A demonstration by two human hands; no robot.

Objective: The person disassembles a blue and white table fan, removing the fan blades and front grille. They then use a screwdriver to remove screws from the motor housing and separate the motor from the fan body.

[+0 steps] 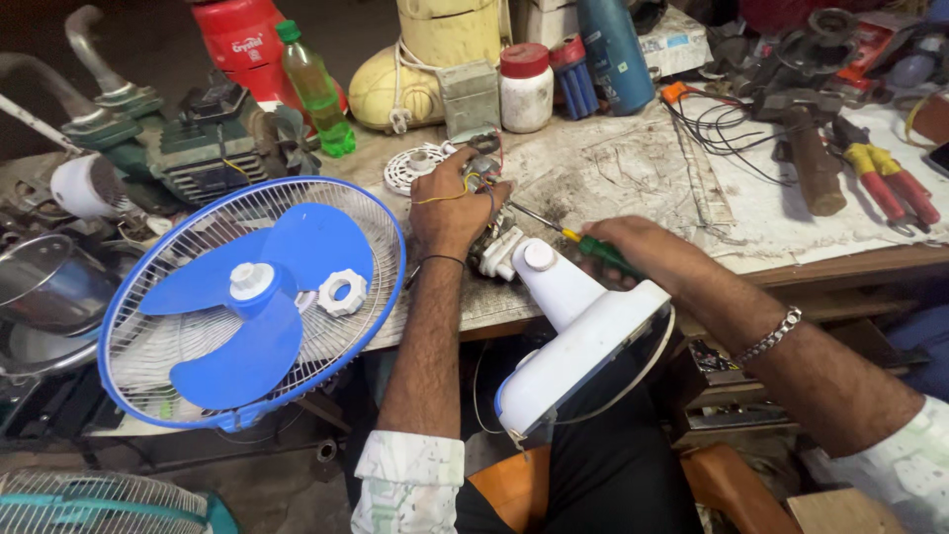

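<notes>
White fan housing (pixel 583 336), resting across the person's lap at the counter's near edge, lies closest to the viewer, its round knob (pixel 539 255) facing up and its neck pointing toward the exposed motor (pixel 484 213) that sits on the counter (pixel 613 168). Left hand (pixel 453 206) closes over the motor from above, fingers wrapped around the metal body and its yellow and red wires, steadying it. Right hand (pixel 633 247) holds a green-handled screwdriver (pixel 573 237) in a closed grip, the shaft angled leftward so that the tip meets the motor just beside the left hand's fingers (the exact screw is hidden by the hand). The step in hand appears to be working a fastener on the motor where it joins the housing; whether it is being loosened or tightened cannot be told. The next move, by this judgement, calls for keeping the tip seated and in line with the fastener while the left hand resists the turning force, and for keeping the loose wires out of the blade's path. To the left, a blue fan blade (pixel 242 297) lies in a blue-rimmed wire guard (pixel 252 297) with a white retaining nut (pixel 342 292) on top, all well apart from the motor. A white perforated disc (pixel 410 168) lies just behind the left hand. Farther back stand a green bottle (pixel 318 89) and a white jar with a red lid (pixel 525 87); red-handled pliers (pixel 890 183) lie at the far right.
</notes>
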